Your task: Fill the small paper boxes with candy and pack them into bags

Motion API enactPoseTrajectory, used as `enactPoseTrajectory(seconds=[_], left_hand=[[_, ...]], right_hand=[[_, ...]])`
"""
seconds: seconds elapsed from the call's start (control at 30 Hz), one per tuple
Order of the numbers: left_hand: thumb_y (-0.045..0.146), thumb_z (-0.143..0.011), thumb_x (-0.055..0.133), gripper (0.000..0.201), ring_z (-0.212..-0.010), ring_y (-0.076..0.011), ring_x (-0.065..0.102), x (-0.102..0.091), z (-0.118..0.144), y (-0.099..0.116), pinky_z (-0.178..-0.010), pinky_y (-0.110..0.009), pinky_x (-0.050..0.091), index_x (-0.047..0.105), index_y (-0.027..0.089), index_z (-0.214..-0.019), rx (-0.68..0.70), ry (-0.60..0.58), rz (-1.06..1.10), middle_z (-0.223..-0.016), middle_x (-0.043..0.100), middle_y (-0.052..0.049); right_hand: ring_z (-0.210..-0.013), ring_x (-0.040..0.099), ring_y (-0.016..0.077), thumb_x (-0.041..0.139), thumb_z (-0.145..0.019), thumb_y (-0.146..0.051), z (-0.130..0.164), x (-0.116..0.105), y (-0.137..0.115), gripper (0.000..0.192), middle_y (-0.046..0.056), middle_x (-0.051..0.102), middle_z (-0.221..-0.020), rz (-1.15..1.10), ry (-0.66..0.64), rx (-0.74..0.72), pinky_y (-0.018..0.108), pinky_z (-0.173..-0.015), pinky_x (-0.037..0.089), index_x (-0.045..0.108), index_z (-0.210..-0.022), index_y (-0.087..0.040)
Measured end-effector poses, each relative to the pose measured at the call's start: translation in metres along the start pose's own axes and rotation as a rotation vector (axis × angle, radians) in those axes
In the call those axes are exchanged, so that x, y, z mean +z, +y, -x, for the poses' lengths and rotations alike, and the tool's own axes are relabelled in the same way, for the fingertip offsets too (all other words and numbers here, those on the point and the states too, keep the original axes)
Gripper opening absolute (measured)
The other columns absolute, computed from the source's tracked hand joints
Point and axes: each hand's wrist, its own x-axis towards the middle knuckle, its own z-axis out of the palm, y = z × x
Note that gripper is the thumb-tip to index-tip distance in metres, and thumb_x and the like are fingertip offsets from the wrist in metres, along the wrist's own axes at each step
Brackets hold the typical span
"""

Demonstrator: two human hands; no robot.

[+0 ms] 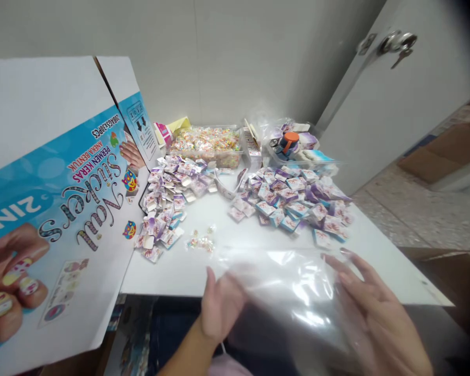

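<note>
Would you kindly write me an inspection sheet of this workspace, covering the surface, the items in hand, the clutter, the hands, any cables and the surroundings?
Surface: white table, crowded towards the wall.
Things in hand: clear plastic bag at the table's near edge, both hands on it.
Clutter: left pile of small packets; right pile of small packets; a few loose candies; clear tub of colourful candies; orange-capped item in a clear container.
Hands: left hand and right hand, fingers spread on the bag; left is blurred.
Cables: nothing seen.
Surroundings: Nail Stickers carton on the left; door with a key in its knob on the right.
</note>
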Motion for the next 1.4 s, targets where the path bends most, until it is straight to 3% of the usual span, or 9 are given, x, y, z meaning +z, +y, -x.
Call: enactPoseTrajectory(seconds=[0.1,0.2,0.4,0.57,0.7,0.8,0.97,1.2,1.4], left_hand=[[0.097,-0.066,0.030,0.111,-0.096,-0.0366,0.070,0.005,0.009,0.014,-0.086,-0.049,0.053,0.062,0.011,-0.128,-0.049,-0.062,0.207,-0.109,0.072,-0.023],[0.069,-0.071,0.071,0.068,-0.081,-0.0284,0.072,-0.003,0.003,0.022,-0.072,-0.037,0.053,0.070,0.013,-0.110,-0.083,-0.019,0.093,-0.095,0.075,-0.018],[0.048,-0.085,0.066,0.037,-0.049,-0.0115,0.058,-0.010,-0.013,0.016,-0.056,-0.024,0.045,0.066,0.012,-0.078,-0.019,0.263,-0.032,-0.059,0.064,-0.003],[0.050,-0.088,0.062,0.038,-0.046,-0.0074,0.046,-0.015,-0.020,0.000,-0.051,-0.020,0.036,0.065,0.012,-0.085,-0.034,0.393,-0.086,-0.053,0.053,0.003],[0.048,-0.090,0.059,0.038,-0.048,-0.0087,0.046,-0.015,-0.026,-0.013,-0.053,-0.020,0.037,0.065,0.012,-0.101,-0.055,0.365,-0.154,-0.050,0.051,0.005],[0.048,-0.089,0.059,0.045,-0.045,-0.0098,0.045,-0.013,-0.029,-0.020,-0.051,-0.021,0.037,0.063,0.013,-0.116,-0.119,0.270,-0.155,-0.049,0.052,0.006],[0.051,-0.088,0.058,0.040,-0.042,-0.0104,0.044,-0.014,-0.025,-0.023,-0.048,-0.021,0.034,0.067,0.014,-0.101,-0.177,0.248,-0.246,-0.046,0.049,0.005],[0.049,-0.090,0.056,0.036,-0.054,-0.0102,0.049,-0.019,-0.025,-0.022,-0.057,-0.021,0.038,0.056,0.017,-0.072,-0.110,0.240,-0.360,-0.060,0.052,0.003],[0.055,-0.090,0.054,0.040,-0.066,-0.0144,0.059,-0.014,-0.032,-0.042,-0.066,-0.025,0.046,0.062,0.016,-0.083,-0.094,0.417,-0.257,-0.072,0.064,-0.001]], right_hand=[[-0.056,0.061,0.0146,0.087,-0.059,-0.038,-0.006,0.001,0.010,0.068,0.011,0.075,-0.113,-0.003,-0.004,0.066,0.026,-0.043,0.053,0.062,-0.122,-0.025],[-0.053,0.057,0.0122,0.088,-0.059,-0.038,-0.011,0.003,0.018,0.066,0.012,0.075,-0.113,0.005,-0.021,0.079,0.023,-0.040,0.047,0.063,-0.118,-0.025],[-0.049,0.047,0.0086,0.083,-0.067,-0.046,-0.018,0.011,0.038,0.061,0.009,0.075,-0.092,0.103,-0.003,-0.004,0.020,-0.041,0.035,0.060,-0.118,-0.022],[-0.096,0.062,0.0268,0.064,-0.085,-0.044,-0.020,0.013,0.059,0.051,0.018,0.062,-0.122,0.662,0.075,-0.619,0.044,-0.080,0.051,0.054,-0.127,-0.018],[-0.127,0.047,0.0355,0.062,-0.088,-0.040,-0.013,0.021,0.078,0.050,0.019,0.051,-0.140,1.007,-0.372,-0.969,0.056,-0.100,0.042,0.051,-0.133,-0.020],[-0.122,0.051,0.0332,0.059,-0.091,-0.030,-0.014,0.028,0.088,0.037,0.016,0.058,-0.134,1.094,-0.466,-1.040,0.054,-0.098,0.042,0.056,-0.126,-0.021],[-0.091,0.063,0.0233,0.051,-0.091,-0.011,-0.031,0.026,0.073,0.021,0.007,0.072,-0.096,0.985,-0.298,-1.108,0.043,-0.085,0.045,0.061,-0.106,-0.022],[-0.108,0.059,0.0341,0.064,-0.084,-0.015,-0.027,0.021,0.060,0.038,0.019,0.065,-0.118,1.112,0.182,-1.209,0.053,-0.091,0.045,0.056,-0.122,-0.017],[-0.094,0.064,0.0252,0.059,-0.084,-0.008,0.006,0.023,0.095,0.036,0.011,0.070,-0.107,0.995,-0.417,-1.303,0.044,-0.082,0.052,0.061,-0.116,-0.023]])
